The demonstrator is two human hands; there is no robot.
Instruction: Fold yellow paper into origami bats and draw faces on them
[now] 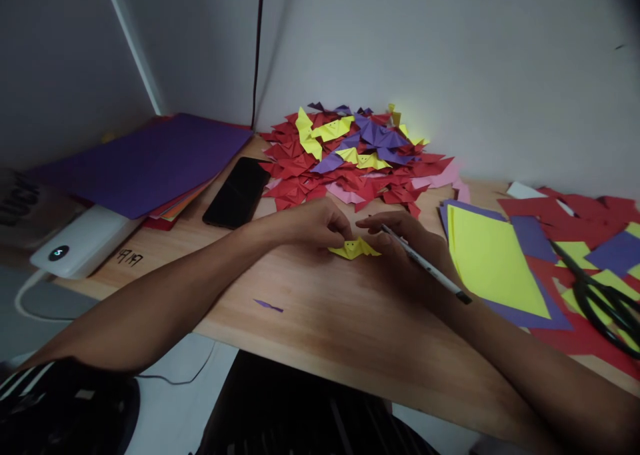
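Note:
A small folded yellow paper bat [354, 249] with dark eye dots lies on the wooden table in front of me. My left hand [320, 223] is closed at its left wing, with the fingertips curled down and partly hidden. Held in my right hand [407, 235] is a pen [425, 264] with a pale barrel and a black end, slanting back over the hand toward the wrist. The right fingers reach over the bat's right wing. Behind both hands rises a heap of folded red, purple, yellow and pink paper bats [357, 149].
Left stand a black phone [236, 193], purple sheets [150, 158] and a white power bank [87, 241] with a cable. Right are yellow sheets [493, 261], red scraps [575, 218] and black-handled scissors [593, 295]. A purple scrap [269, 305] lies near the front edge.

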